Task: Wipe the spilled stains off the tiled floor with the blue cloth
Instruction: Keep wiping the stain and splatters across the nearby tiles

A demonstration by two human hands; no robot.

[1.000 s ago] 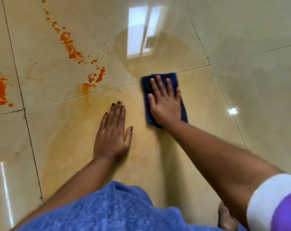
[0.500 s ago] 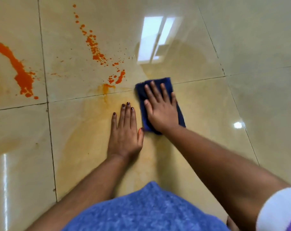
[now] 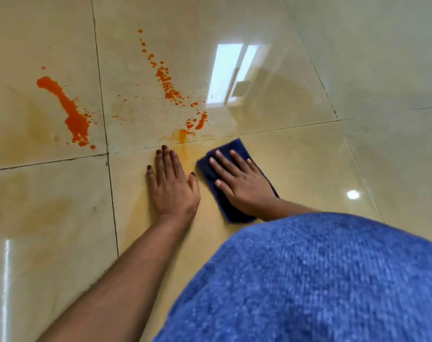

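Observation:
A folded dark blue cloth (image 3: 232,149) lies flat on the glossy beige tiled floor (image 3: 308,156). My right hand (image 3: 239,183) presses down on it with fingers spread, covering most of it. My left hand (image 3: 171,186) is planted flat on the tile just left of the cloth, holding nothing. Beyond my hands, an orange splatter trail (image 3: 166,82) runs up the far tile, ending in drops (image 3: 197,122) near the grout line. A larger orange streak (image 3: 71,114) lies on the far-left tile. A faint yellowish smear (image 3: 140,208) stains the tile under my hands.
Dark grout lines (image 3: 103,124) cross the floor. My blue-clothed knee (image 3: 321,280) fills the lower right and hides the floor there and my right forearm. A window reflection (image 3: 231,72) shines on the far tile.
My right hand has dragged the cloth toward me and slightly left, close beside my left hand. The view has swung left, showing more of the orange stains, and my knee now fills the lower right.

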